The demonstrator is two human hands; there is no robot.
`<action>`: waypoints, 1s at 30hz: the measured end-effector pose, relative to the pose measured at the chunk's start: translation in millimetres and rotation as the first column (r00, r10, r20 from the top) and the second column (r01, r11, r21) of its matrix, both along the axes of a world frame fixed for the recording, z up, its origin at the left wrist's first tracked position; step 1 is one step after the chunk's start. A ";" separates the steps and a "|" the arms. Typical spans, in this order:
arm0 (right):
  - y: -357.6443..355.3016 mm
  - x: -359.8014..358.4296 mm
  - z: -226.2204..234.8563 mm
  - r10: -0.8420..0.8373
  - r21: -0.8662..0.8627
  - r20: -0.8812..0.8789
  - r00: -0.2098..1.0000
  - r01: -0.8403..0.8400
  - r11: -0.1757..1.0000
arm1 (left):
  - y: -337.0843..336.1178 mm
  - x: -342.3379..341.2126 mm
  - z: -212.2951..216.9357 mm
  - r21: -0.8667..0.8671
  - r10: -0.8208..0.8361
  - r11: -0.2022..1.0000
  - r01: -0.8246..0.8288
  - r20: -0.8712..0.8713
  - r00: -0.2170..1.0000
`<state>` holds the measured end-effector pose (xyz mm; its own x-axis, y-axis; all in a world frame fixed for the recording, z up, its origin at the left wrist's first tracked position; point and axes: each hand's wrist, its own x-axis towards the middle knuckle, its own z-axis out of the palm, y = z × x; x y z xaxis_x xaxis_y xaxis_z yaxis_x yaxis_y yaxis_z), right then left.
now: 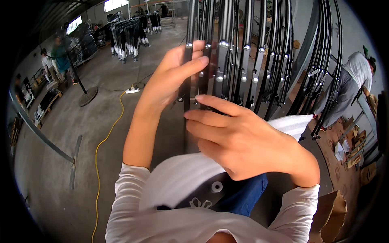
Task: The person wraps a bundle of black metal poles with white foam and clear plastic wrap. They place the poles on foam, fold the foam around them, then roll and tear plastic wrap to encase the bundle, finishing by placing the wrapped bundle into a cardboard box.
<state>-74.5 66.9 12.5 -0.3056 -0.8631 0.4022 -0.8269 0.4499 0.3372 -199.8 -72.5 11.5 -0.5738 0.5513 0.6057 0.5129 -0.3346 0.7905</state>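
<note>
We steady one flat black metal bar (187, 101) among the hanging riveted rods (243, 60).
Our left hand (170, 81) wraps its fingers around it; our right hand (243, 141) pinches it lower, keeping it upright.

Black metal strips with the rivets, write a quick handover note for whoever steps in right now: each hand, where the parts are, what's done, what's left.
Left hand: raised, fingers wrapped around one upright black metal strip in the hanging bundle.
Right hand: fingertips pinching the same strip lower down, near a rivet.
Parts: the bundle of riveted black strips hangs straight ahead; curved black bars hang to the right; cardboard box at lower right.
Done: one strip singled out from the bundle.
Left: cannot tell how many strips are already handled; this one is not yet free of the bundle.
</note>
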 end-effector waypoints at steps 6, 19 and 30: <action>25.5 -5.2 -1.3 -0.060 0.097 0.189 0.980 0.043 0.994 | 5.8 6.5 3.4 0.030 -0.092 0.996 0.088 0.194 0.977; 25.6 -32.0 -21.6 0.108 -0.147 0.132 0.985 -0.089 0.985 | 37.3 16.5 17.5 -0.099 0.115 0.989 -0.114 0.006 0.993; 27.1 -19.1 -13.4 0.237 -0.224 0.221 0.946 -0.187 0.956 | 43.3 11.7 27.3 -0.076 0.075 0.995 -0.067 0.111 0.991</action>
<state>-93.6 94.0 -0.9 -0.2339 -0.8291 0.5078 -0.9559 0.2917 0.0359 -188.0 -29.2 38.8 -0.6762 0.5464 0.4941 0.4386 -0.2403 0.8660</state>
